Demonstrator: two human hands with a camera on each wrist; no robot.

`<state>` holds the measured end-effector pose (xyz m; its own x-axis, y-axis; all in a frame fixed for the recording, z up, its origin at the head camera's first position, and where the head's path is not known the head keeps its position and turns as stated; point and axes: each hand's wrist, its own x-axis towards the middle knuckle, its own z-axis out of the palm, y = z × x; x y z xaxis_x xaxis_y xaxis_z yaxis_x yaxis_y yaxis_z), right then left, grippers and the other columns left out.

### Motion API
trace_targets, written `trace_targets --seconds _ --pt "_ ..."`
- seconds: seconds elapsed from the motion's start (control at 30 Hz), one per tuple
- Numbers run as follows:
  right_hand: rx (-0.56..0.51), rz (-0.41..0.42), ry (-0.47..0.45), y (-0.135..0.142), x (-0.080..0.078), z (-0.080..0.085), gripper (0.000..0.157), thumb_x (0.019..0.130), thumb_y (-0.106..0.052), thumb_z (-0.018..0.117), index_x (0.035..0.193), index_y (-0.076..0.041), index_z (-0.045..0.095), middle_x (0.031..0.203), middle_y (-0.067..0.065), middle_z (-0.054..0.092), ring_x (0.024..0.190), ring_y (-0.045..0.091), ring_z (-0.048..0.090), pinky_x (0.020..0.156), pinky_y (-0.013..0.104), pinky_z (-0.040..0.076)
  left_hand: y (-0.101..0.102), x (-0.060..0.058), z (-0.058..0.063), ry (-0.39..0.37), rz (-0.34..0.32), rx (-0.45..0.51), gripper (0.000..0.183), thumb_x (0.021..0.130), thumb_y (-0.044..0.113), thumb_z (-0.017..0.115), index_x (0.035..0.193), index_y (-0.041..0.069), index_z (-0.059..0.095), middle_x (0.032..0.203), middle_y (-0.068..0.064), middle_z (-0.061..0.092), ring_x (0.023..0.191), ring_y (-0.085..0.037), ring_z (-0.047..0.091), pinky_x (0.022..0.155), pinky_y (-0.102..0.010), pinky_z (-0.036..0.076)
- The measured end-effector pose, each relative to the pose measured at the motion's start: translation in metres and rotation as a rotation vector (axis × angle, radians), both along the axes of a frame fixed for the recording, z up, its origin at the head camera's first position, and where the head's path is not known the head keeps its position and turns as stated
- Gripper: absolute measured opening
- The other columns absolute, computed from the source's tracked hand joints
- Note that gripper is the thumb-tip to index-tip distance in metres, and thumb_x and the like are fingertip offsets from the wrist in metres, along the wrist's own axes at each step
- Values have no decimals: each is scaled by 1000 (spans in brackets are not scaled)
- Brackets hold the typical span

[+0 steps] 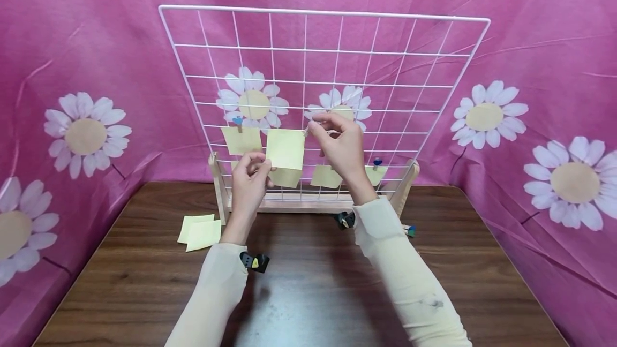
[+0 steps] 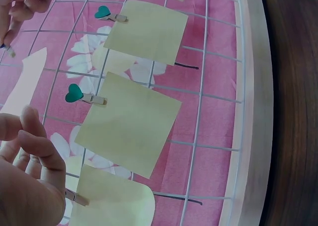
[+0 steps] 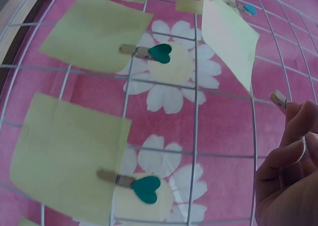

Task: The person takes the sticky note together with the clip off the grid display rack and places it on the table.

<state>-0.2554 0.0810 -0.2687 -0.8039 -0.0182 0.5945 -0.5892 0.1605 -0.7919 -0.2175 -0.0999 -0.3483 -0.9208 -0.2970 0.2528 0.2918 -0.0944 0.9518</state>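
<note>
In the head view my left hand (image 1: 249,181) pinches a pale yellow paper note (image 1: 285,149) by its lower left edge, in front of a white wire grid (image 1: 324,13). My right hand (image 1: 342,146) is by the note's upper right corner. Between its thumb and fingers it pinches a small wooden clothespin (image 3: 278,99). A narrow gap separates the clothespin's tip from the note's corner in the right wrist view. Left of the held note, another note (image 1: 242,142) hangs from a blue heart clothespin (image 1: 238,121). Notes in a lower row hang from clothespins with green hearts (image 2: 74,93).
Wooden feet (image 1: 408,181) support the grid on a dark wooden table (image 1: 144,283). Two loose yellow notes (image 1: 203,235) overlap on the table at left. More clothespins (image 1: 409,230) lie right of the stand, partly behind the right sleeve. A pink flowered cloth (image 1: 96,4) hangs behind.
</note>
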Motion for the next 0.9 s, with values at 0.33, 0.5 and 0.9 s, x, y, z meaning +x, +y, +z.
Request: trace_targets --seconds 0.33,0.5,0.9 --pt "-2 -26 16 21 3 -8 17 93 -7 73 104 6 75 82 25 71 42 11 51 43 20 45 -2 5 -5 12 -2 -11 10 99 3 61 107 -1 61 83 -10 70 50 -12 55 47 -18 43" --pt "-12 -61 1 31 5 -11 17 93 -7 73 104 5 75 80 24 70 40 15 51 43 20 44 -4 11 -6 8 0 6 9 97 2 60 106 2 61 80 -1 70 50 -14 55 42 -17 36" --pt "-30 -78 -51 51 14 -28 17 93 -8 73 106 3 74 81 20 73 39 21 50 39 21 38 -11 20 -12 -31 10 11 12 95 -1 60 108 1 60 76 2 69 51 -9 54 44 -16 37"
